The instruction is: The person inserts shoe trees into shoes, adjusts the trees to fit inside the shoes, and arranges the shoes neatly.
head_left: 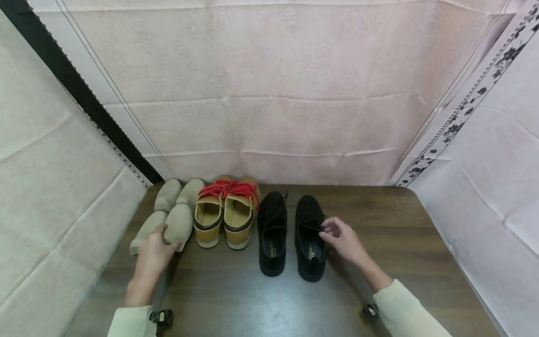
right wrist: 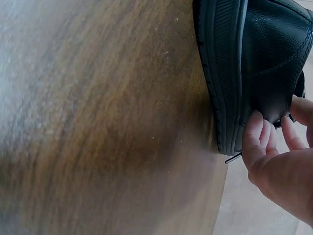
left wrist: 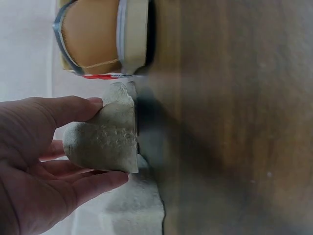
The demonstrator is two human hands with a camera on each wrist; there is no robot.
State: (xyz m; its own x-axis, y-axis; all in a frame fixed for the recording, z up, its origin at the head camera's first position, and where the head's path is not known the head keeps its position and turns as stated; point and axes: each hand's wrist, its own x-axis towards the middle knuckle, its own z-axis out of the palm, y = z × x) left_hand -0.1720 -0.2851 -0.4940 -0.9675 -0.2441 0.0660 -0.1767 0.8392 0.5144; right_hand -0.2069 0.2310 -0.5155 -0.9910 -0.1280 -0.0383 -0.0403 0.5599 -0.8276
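In the head view my left hand [head_left: 153, 250] is at the front of a group of several pale grey molded pulp shoe inserts. My left wrist view shows the thumb and fingers gripping one insert [left wrist: 105, 139] by its rounded end, from opposite sides. Another insert [left wrist: 139, 205] lies beneath it in this view. My right hand [head_left: 343, 238] is at the outer side of the right-hand black lace-up shoe [head_left: 306, 257]. Its bent fingers lie against the shoe's side [right wrist: 266, 83], with the thumb at the upper edge near the laces. The matching black shoe [head_left: 271, 257] stands to its left.
A pair of tan shoes [head_left: 206, 229] with red laces stands between the inserts and the black shoes. Everything rests on a brown wooden table [head_left: 236, 299]. Pale patterned cloth [head_left: 269, 126] hangs behind the table and on both sides.
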